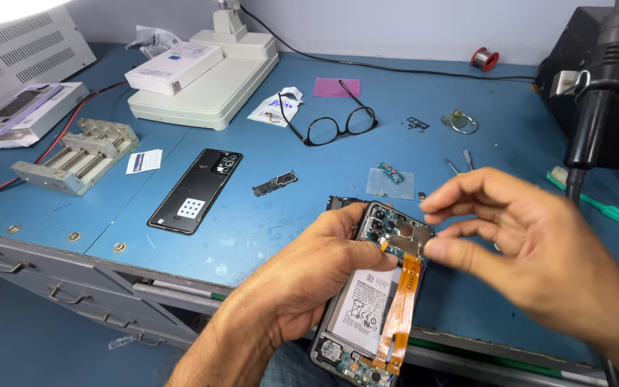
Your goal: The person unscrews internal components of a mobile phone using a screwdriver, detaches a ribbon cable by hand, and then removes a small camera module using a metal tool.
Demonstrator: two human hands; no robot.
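My left hand (317, 276) grips an opened smartphone (370, 301) by its left edge, holding it tilted over the front of the bench. The phone's back is off, showing a white battery, orange flex cables and the camera board at the top. My right hand (531, 251) hovers at the phone's upper right, its fingertips touching the metal shield beside the cameras. Whether it pinches a small part there I cannot tell.
A black phone back cover (195, 190) lies on the blue bench (288, 222). Black glasses (338, 125), a small black part (275, 183), a green board on a plastic bag (390, 174), a grey clamp jig (77, 156), a white machine (205, 82) and a hot-air tool (592, 107) stand around.
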